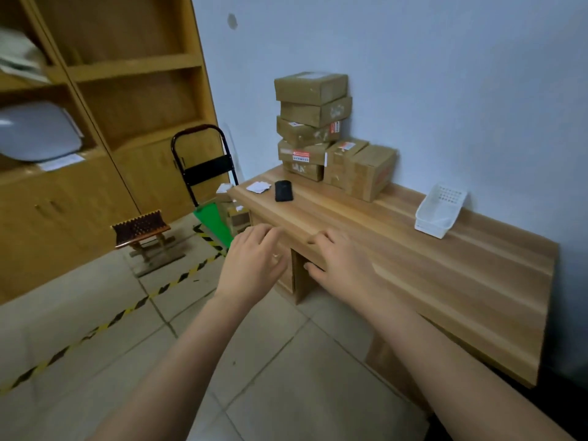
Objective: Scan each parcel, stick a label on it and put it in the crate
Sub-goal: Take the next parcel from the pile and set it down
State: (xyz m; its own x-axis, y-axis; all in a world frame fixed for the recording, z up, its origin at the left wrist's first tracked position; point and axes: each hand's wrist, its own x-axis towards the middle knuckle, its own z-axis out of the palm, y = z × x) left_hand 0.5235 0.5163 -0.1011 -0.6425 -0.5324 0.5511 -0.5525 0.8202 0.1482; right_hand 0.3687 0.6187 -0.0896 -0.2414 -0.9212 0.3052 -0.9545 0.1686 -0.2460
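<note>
Seven cardboard parcels (310, 87) sat at the far left end of the tabletop (429, 272), against the wall. Five lay flat in one uneven stack, their long axes running roughly along the wall. Two more stood side by side just right of the stack, touching it.

One black scanner (283, 190) lay flat in front of the stack, its long axis pointing from the near edge towards the wall. Just left of it was a small pile of white labels (258, 187). On the floor past the tabletop's left end a green crate (213, 222) stood tilted, with at least one parcel inside.

The left hand (254, 259) hovered off the near edge and the right hand (340, 262) over that edge. The grip of each was loose, with the fingers slightly curled round nothing.

A white basket (440, 211) sat near the wall, further right. A black trolley (203, 167) stood behind the crate.
</note>
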